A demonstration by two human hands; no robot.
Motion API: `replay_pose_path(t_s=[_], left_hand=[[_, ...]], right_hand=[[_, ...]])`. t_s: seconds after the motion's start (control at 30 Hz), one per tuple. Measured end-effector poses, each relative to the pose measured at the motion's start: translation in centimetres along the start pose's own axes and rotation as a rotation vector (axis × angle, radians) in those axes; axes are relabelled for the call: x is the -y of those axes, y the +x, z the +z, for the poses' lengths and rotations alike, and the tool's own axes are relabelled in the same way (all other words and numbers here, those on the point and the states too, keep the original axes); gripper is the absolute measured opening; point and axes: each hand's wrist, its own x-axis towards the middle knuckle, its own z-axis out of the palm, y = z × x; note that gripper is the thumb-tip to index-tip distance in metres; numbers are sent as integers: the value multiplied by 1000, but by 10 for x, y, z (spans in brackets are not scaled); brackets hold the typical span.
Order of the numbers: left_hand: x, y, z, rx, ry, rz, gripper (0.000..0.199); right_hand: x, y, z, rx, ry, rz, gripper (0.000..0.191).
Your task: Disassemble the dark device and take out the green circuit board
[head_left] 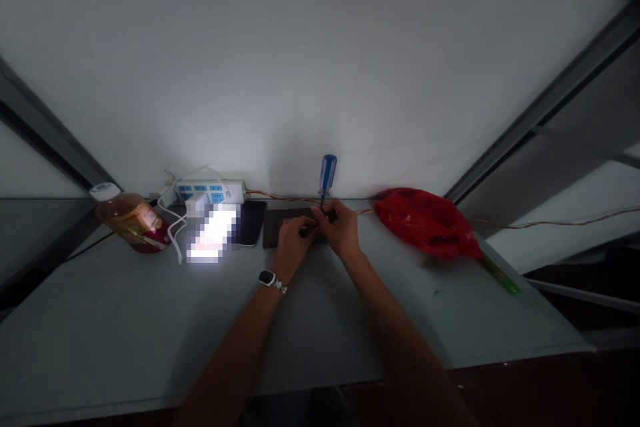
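A screwdriver [327, 175] with a blue and clear handle stands nearly upright, handle up, near the wall. My right hand [342, 230] is closed around its thin shaft, just under the handle. Close beside it, my left hand [296, 238] is closed, with thumb and fingertips drawn together; a small dark spot shows between them, too unclear to name. Both hands are over a dark flat rectangular object [273, 229] on the table, and they cover much of it. The screwdriver's tip is hidden by my fingers.
Left stand a juice bottle [135, 220], a power strip [236, 191] with white cables, a bright blurred-out screen [214, 233] and a dark phone [253, 223]. At right, a red plastic bag [425, 221] lies with a green strip [501, 275] sticking out. A twisted wire runs along the wall.
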Motion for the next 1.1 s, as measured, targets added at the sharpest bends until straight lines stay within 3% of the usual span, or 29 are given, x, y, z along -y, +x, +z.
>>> replay_pose_path(t_s=[0.1, 0.23, 0.3, 0.43, 0.63, 0.7, 0.8, 0.9, 1.1], left_hand=[[1, 0, 1, 39, -75, 9, 13], [3, 2, -3, 101, -88, 82, 16], [5, 2, -4, 122, -79, 96, 16], [4, 2, -4, 145, -73, 90, 15], [1, -1, 2, 17, 5, 20, 10], [1, -1, 3, 20, -15, 14, 10], [3, -1, 2, 58, -38, 19, 13], [5, -1, 0, 88, -40, 41, 16], [4, -1, -3, 55, 42, 51, 13]], right_hand=[[-2, 0, -2, 14, 10, 12, 29], [-3, 1, -14, 245, 117, -36, 25], [-3, 1, -19, 296, 122, -47, 26], [-4, 2, -18, 210, 44, -41, 19], [-6, 2, -3, 36, -49, -35, 36], [-7, 1, -4, 43, -48, -31, 34], [-6, 1, -13, 168, 20, -47, 24], [-6, 1, -21, 266, 59, -76, 26], [-6, 0, -11, 143, 26, -27, 20]])
